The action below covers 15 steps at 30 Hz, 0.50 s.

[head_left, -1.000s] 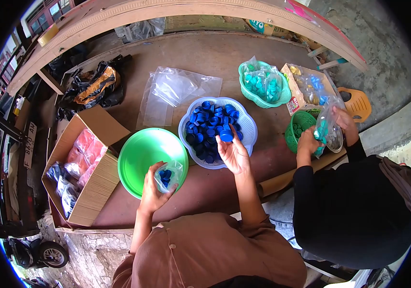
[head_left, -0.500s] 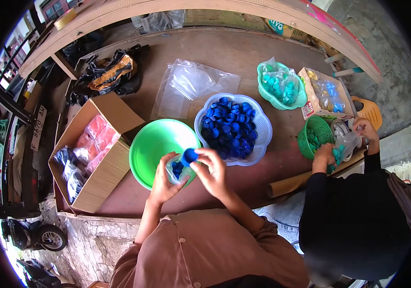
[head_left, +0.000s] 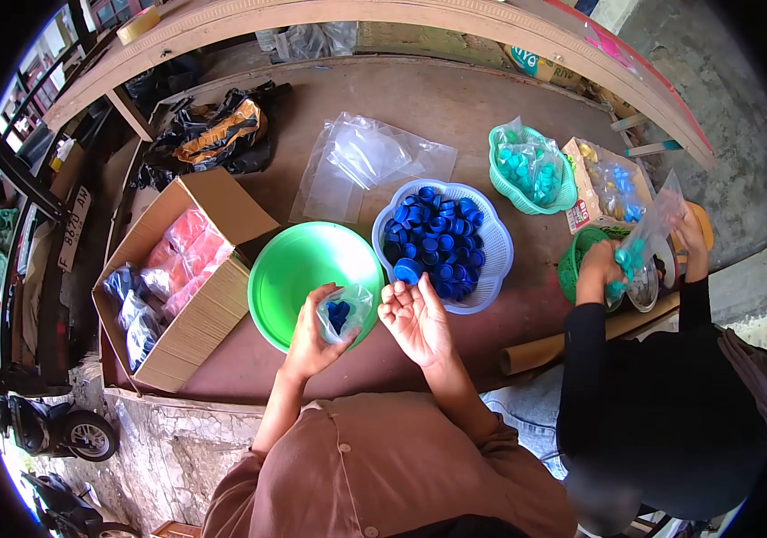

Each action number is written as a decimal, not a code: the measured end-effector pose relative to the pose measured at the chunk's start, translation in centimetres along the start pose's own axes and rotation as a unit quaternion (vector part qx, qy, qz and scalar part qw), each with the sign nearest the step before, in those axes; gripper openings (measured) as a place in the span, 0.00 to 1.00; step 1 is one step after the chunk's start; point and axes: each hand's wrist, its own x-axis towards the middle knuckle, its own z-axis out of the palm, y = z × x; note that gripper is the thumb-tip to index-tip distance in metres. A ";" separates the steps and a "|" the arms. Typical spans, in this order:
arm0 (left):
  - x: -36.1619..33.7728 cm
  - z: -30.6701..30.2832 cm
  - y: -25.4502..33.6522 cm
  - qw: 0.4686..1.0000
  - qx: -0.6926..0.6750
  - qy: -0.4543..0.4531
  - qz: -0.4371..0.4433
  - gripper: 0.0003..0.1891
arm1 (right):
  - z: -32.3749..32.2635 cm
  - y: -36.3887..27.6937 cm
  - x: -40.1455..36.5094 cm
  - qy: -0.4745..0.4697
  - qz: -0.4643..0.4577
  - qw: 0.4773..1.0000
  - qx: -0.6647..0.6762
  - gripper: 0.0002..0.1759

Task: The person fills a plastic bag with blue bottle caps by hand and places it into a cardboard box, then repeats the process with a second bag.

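Head view, looking down on a person seated at a brown table. The left hand (head_left: 307,345) is closed around a small clear bag (head_left: 354,300), thumb on the near side and fingers wrapped behind, so the bag stands with its mouth up and turned toward the other hand. A few blue caps (head_left: 338,316) lie in the bottom of the bag. The grip sits over the near rim of a green bowl (head_left: 298,264), which spreads away beyond the knuckles.

The right hand (head_left: 417,321) is just beside the bag, on its thumb side, palm up with the fingers spread apart and holding nothing. Its fingertips point at the near rim of a pale basket (head_left: 502,255), close to it but not touching. The basket holds a heap of loose caps (head_left: 437,238), one of them lying just beyond the fingertips.

Outward of the left hand stands an open box (head_left: 208,314) with pink and clear packets (head_left: 177,255) inside. Beyond the bowl and basket lie flat sleeves (head_left: 370,157) of clear plastic, and farther off a black sack (head_left: 217,134). Well outward of the right hand, a co-worker in a black sleeve (head_left: 580,359) holds up a clear pouch (head_left: 643,238) of teal caps with both hands, above a green basket (head_left: 572,264); a teal basket (head_left: 563,193) stands beyond it.
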 end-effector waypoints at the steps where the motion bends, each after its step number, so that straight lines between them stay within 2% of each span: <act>1: 0.0 0.0 0.0 1.000 -0.004 -0.001 -0.001 0.38 | 0.0 0.0 0.0 0.000 0.000 1.000 -0.001 0.20; 4: 0.0 0.0 0.0 1.000 -0.005 0.001 -0.006 0.38 | -0.2 0.4 -0.1 0.001 0.002 1.000 0.002 0.20; 6: 0.0 -0.1 -0.1 1.000 -0.004 0.001 -0.006 0.39 | 0.3 1.0 0.0 0.034 -0.083 0.980 -0.177 0.18; 7: -0.1 -0.1 -0.1 1.000 -0.003 0.000 -0.007 0.39 | 0.7 1.6 0.0 0.077 -0.155 0.920 -0.353 0.13; 8: -0.1 0.0 -0.2 1.000 -0.005 -0.002 -0.005 0.39 | 1.1 2.0 -0.2 0.047 -0.220 0.825 -0.519 0.12; 9: -0.2 0.0 -0.4 1.000 -0.013 0.000 -0.005 0.39 | 1.4 2.2 -0.5 0.017 -0.275 0.695 -0.664 0.13; 11: -0.2 0.1 -0.7 1.000 -0.024 -0.003 -0.004 0.39 | 2.4 2.1 -0.3 -0.080 -0.300 0.495 -0.812 0.19; 13: -0.3 0.2 -1.1 0.999 -0.051 -0.005 0.000 0.39 | 2.1 2.5 -0.1 -0.123 -0.258 0.459 -0.841 0.19; 15: -0.3 0.2 -1.0 0.999 -0.052 -0.006 0.001 0.38 | 2.3 1.7 0.1 -0.107 -0.276 0.449 -0.843 0.18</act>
